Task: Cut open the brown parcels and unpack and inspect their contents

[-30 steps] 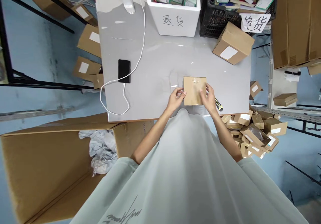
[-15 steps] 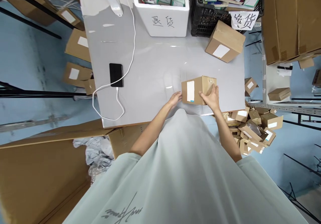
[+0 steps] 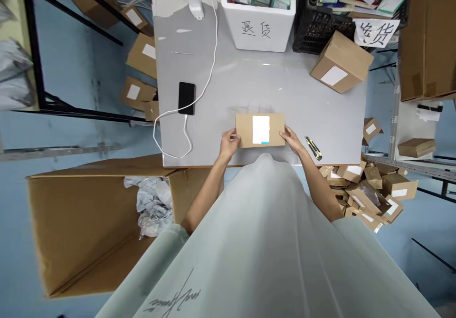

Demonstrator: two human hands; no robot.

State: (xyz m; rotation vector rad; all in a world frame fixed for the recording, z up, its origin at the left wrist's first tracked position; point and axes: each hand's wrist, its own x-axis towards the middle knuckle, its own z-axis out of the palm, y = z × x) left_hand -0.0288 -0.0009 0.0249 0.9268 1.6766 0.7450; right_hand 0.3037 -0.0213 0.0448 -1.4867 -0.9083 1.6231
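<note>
A brown cardboard box [image 3: 244, 130] with a white label faces me near the table's front edge. My left hand [image 3: 229, 144] grips its left end, fingers bent against the side. At the right end, my right hand [image 3: 292, 139] has its thumb and fingers closed on the box's edge. A black and yellow utility knife [image 3: 313, 148] lies on the table to the right of my right hand.
On the grey table [image 3: 221, 90] lie a black phone [image 3: 186, 98] and its white cable. At the back stand a white foam bin [image 3: 263, 33], a black crate [image 3: 309, 33] and another carton [image 3: 342, 61]. A large open carton [image 3: 89, 227] stands lower left; discarded boxes [image 3: 370, 194] are piled right.
The box has turned so its labelled side faces me squarely. My left hand has come onto its left end. The utility knife now shows on the table. The view has shifted left.
</note>
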